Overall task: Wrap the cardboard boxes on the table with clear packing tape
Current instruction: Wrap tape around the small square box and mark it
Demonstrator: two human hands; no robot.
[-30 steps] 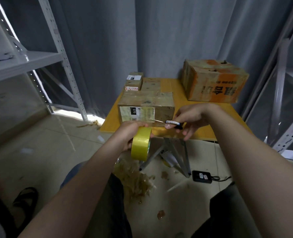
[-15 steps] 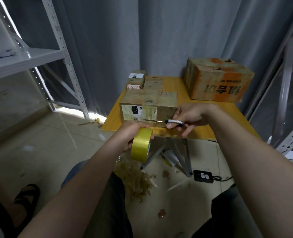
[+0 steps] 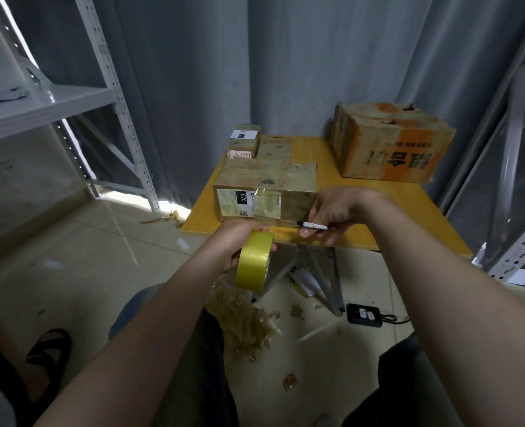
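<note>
A taped cardboard box (image 3: 266,189) with a white label stands at the near edge of the yellow table (image 3: 387,208). My left hand (image 3: 235,238) grips a roll of yellowish tape (image 3: 253,260) just below the table's front edge. My right hand (image 3: 336,212) pinches a small knife or cutter (image 3: 312,225) at the box's lower right corner, its black tip close to the box face. A thin strip seems to run from the roll toward the box.
Small boxes (image 3: 244,141) stand stacked behind the front box. A large orange-printed carton (image 3: 389,143) sits at the table's back right. Metal shelving (image 3: 49,100) flanks both sides. Tape scraps (image 3: 242,318) and a black device (image 3: 364,315) lie on the floor.
My right hand has drawn the cutter closer to the box's lower right corner. The left hand still holds the roll in about the same place.
</note>
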